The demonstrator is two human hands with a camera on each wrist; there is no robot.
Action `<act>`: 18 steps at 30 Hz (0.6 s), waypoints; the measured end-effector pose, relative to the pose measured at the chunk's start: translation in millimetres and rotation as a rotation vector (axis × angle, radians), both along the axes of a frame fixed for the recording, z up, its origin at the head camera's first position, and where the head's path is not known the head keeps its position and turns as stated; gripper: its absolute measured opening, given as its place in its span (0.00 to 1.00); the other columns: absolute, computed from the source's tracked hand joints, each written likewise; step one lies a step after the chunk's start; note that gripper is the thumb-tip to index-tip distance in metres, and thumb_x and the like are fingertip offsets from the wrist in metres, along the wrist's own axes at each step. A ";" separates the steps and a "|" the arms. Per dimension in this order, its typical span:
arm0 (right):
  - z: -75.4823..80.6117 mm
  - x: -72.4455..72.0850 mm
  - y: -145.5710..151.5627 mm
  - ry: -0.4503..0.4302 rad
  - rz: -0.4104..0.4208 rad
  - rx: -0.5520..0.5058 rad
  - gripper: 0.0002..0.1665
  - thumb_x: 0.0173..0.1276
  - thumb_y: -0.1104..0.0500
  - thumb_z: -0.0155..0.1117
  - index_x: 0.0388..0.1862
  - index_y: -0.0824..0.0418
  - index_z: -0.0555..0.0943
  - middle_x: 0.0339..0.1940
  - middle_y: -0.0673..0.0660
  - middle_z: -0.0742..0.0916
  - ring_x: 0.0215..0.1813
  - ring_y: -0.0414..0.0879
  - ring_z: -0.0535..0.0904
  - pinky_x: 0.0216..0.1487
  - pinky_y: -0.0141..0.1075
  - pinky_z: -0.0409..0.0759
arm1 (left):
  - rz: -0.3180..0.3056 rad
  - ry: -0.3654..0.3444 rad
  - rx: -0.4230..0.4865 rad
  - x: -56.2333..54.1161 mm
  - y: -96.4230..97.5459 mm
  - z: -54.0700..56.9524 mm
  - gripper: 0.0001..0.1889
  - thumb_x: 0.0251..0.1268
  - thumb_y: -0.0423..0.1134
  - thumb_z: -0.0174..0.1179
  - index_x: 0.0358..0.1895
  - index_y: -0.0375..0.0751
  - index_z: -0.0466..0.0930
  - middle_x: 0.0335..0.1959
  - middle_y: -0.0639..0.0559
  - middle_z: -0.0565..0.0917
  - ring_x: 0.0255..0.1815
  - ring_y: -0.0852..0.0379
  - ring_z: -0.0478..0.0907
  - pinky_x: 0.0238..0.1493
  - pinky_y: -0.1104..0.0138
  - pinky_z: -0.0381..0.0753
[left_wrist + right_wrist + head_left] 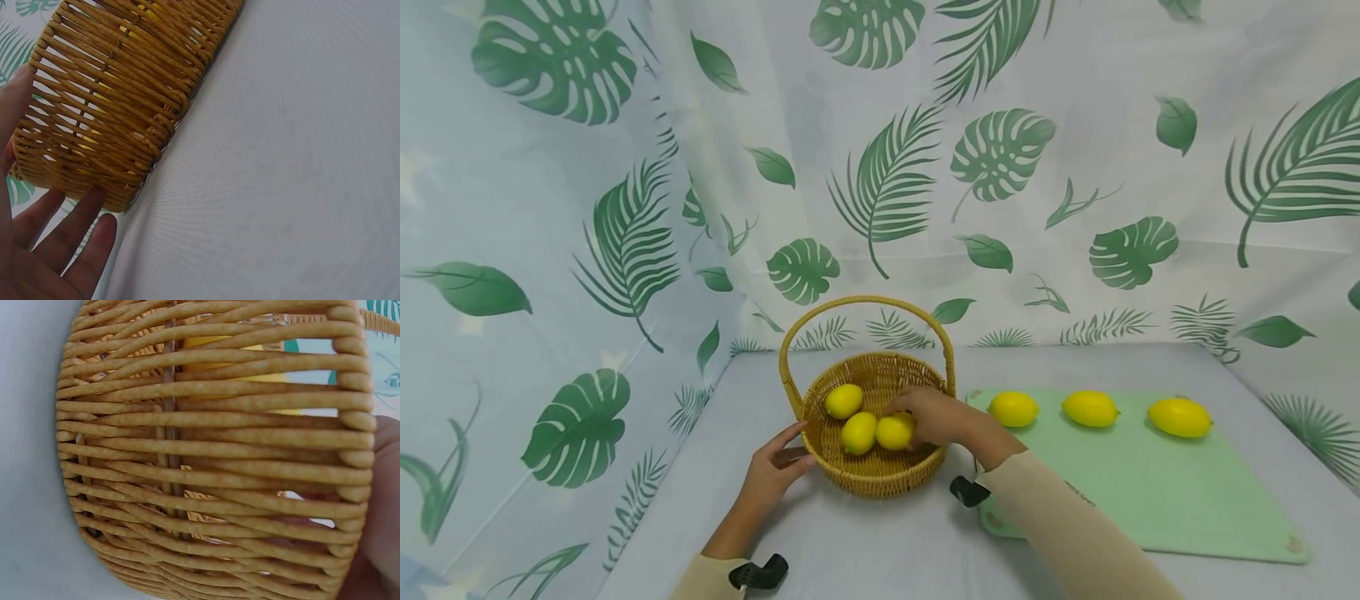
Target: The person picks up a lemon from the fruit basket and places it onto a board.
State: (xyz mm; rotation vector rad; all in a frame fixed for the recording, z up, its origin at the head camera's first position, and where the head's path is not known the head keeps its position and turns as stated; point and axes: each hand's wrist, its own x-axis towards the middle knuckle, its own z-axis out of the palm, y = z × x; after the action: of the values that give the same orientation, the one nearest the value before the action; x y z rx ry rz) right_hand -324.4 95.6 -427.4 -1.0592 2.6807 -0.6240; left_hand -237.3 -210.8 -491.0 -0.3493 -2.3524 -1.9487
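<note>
With the left hand point(775, 472) spread against the basket point(880, 486) and the right hand point(931, 416) gripping a lemon point(892, 433) inside, I judge a light grip and steady basket best.

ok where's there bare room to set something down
Widest: the front right of the green cutting board, bordered by three lemons behind and the right sleeve at left. White tabletop is also bare in front of the wicker basket, between that sleeve and the left sleeve. Inside the basket is crowded: three more lemons and the right hand.
</note>
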 end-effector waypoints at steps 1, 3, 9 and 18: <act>0.2 0.0 0.8 0.000 0.004 -0.006 0.32 0.56 0.63 0.77 0.61 0.52 0.80 0.61 0.49 0.78 0.64 0.49 0.71 0.64 0.46 0.69 | 0.002 -0.001 0.001 -0.4 -0.2 -1.1 0.34 0.61 0.34 0.68 0.70 0.36 0.67 0.71 0.40 0.65 0.56 0.38 0.76 0.46 0.63 0.81; 1.5 0.6 2.3 0.000 0.014 -0.021 0.33 0.55 0.62 0.77 0.61 0.52 0.80 0.61 0.50 0.78 0.64 0.50 0.70 0.64 0.46 0.68 | 0.003 -0.007 0.001 -1.3 -0.6 -2.9 0.34 0.61 0.35 0.69 0.70 0.37 0.67 0.71 0.41 0.65 0.56 0.39 0.76 0.46 0.63 0.81; 5.3 3.1 6.1 -0.013 0.033 -0.067 0.33 0.54 0.61 0.78 0.61 0.52 0.81 0.60 0.50 0.78 0.63 0.50 0.71 0.63 0.47 0.69 | -0.002 -0.014 0.010 0.2 -1.1 -1.1 0.34 0.61 0.35 0.69 0.70 0.37 0.67 0.71 0.41 0.66 0.56 0.39 0.76 0.47 0.63 0.80; 7.1 8.5 18.0 -0.015 -0.018 -0.096 0.34 0.54 0.60 0.78 0.62 0.47 0.80 0.63 0.49 0.75 0.65 0.49 0.68 0.63 0.48 0.68 | -0.001 -0.005 0.004 0.7 0.1 2.2 0.34 0.60 0.34 0.69 0.70 0.35 0.67 0.70 0.40 0.66 0.56 0.40 0.77 0.47 0.63 0.80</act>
State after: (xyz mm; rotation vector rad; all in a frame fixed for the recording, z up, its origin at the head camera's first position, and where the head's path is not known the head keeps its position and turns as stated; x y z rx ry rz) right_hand -315.9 113.6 -420.3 -1.0513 2.6744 -0.7683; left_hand -236.6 -210.7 -488.9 -0.3459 -2.3520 -1.9565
